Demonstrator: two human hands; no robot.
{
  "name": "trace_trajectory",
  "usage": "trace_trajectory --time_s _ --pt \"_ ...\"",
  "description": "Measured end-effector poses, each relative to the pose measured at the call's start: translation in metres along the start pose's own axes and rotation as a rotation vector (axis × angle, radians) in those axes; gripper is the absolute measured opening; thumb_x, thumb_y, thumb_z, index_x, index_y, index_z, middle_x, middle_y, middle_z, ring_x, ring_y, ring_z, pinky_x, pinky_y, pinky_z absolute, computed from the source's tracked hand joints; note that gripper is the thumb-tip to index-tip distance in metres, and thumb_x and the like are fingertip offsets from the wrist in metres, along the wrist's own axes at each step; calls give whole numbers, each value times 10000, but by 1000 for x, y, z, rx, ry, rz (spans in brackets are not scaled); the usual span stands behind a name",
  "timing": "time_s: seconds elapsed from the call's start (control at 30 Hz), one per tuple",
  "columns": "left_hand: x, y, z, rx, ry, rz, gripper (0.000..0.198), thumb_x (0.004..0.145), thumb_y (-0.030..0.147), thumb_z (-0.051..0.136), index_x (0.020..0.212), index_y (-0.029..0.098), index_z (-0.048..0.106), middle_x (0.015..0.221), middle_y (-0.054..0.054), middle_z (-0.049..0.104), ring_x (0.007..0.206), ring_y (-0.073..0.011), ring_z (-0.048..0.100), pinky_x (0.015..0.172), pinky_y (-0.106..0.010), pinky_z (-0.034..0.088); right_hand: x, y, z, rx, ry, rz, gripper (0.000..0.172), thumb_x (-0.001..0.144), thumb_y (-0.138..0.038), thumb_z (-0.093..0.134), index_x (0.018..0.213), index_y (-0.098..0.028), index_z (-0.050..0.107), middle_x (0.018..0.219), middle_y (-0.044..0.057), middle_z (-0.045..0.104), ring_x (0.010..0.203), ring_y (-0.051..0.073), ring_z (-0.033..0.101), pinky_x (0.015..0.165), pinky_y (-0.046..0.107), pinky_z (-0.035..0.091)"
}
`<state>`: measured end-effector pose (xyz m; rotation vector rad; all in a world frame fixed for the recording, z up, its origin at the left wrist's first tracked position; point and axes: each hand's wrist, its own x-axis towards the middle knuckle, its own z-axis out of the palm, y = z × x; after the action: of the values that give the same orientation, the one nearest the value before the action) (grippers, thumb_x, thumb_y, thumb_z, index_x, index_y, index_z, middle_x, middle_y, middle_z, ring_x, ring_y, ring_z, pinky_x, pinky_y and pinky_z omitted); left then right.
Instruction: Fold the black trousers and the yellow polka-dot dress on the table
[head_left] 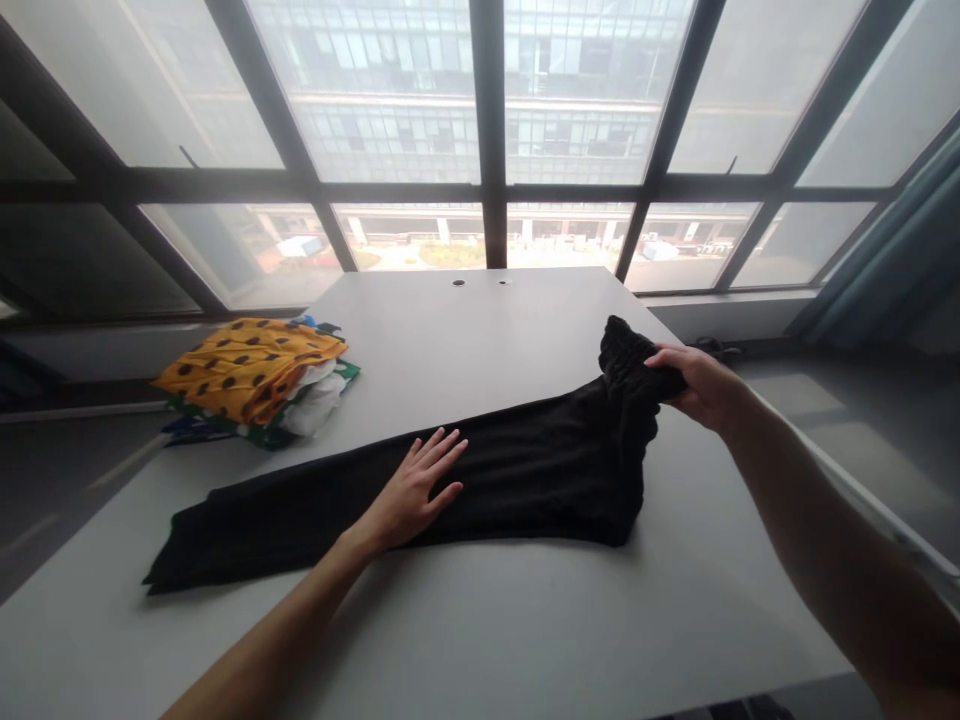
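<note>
Black garment [525, 470] lay lengthwise across the desk [525, 620], narrow end at left, wide gathered end at right. Left hand [416, 495] rested palm down on its middle, fingers spread; left grip open, nothing held, just contact with the cloth. Right hand [701, 385] had its grip closed on the bunched edge at the far right corner, thumb over the top, fabric pinched; that corner was ruffled and looked raised, exact height unclear. Cloth between the two hands lay mostly flat, with faint creases. Pile of cloth at the far left edge of the desk, well apart from both hands: yellow cloth with dark spots [247, 370] on top, white cloth [311, 400] showing at its right side, green cloth [270, 437] underneath. Windows [382, 90] with dark frames stood behind the desk, blue-grey curtain [892, 250] at right.
</note>
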<state>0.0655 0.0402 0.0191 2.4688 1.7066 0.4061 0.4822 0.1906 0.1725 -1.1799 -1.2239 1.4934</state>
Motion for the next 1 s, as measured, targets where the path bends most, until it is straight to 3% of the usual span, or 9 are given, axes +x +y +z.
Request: trace_trajectory --time_s 0.23,0.33,0.4,0.5,0.57,0.7,0.83,0.9,1.0 --pt "0 7 16 -68 -26 -61 589 1062 543 464 1612 341 409 1707 -48 310 1601 -313 199 1284 -592 137 -23 -30 102 10 -224 -86 129 704 -215 712 808 -175 648 729 25 624 621 145 611 496 225 491" --pt "0 11 11 -264 25 -103 610 1035 535 526 1595 304 451 1691 -66 350 1594 -306 230 1294 -568 135 -33 -31 147 8 -319 -82 161 691 -231 704 830 -171 649 712 17 615 595 141 589 468 221 451" --pt "0 17 -1 -522 128 -162 639 1014 548 559 1579 261 481 1660 -85 412 1563 -299 315 1291 -506 216 -39 -24 179 -18 -376 -68 163 697 -241 685 841 -174 649 693 5 606 571 134 566 446 216 412" --pt "-5 24 -29 -1054 277 -351 693 978 656 545 1503 203 562 1523 -119 583 1419 -330 525 1166 -456 441 -45 -1 228 -109 -463 -75 123 713 -233 640 821 -176 648 683 0 611 570 135 544 461 230 398" --pt "-11 23 -50 -1366 298 -515 749 947 755 489 1419 189 625 1379 -123 689 1281 -345 640 1039 -443 543 -48 25 262 -186 -498 -129 114 714 -215 610 813 -180 654 698 -2 626 609 147 552 519 252 428" --pt "-28 3 -70 -1635 265 -762 636 916 735 544 1171 183 733 1073 -102 790 1009 -307 755 846 -383 616 -53 90 317 -347 -475 -303 232 710 -201 642 939 -196 676 846 12 684 779 195 614 691 300 493" --pt "-40 -23 -61 -1706 234 -970 309 856 490 753 839 183 720 736 -48 749 656 -213 728 630 -295 601 -58 134 332 -406 -652 -275 343 788 -263 675 1124 -193 681 810 10 686 737 205 621 654 313 494" --pt "-43 -29 -58 -1707 154 -985 251 835 414 787 815 174 717 728 -54 750 619 -206 716 603 -290 594 -55 138 319 -371 -702 -315 272 847 -282 642 1090 -186 716 831 24 708 749 200 635 666 311 499" --pt "-45 -28 -61 -1646 120 -905 283 820 386 808 956 145 749 888 -103 796 770 -250 764 709 -321 620 -35 130 281 -344 -598 -375 274 895 -298 599 1094 -181 746 928 46 752 812 199 670 744 324 526"
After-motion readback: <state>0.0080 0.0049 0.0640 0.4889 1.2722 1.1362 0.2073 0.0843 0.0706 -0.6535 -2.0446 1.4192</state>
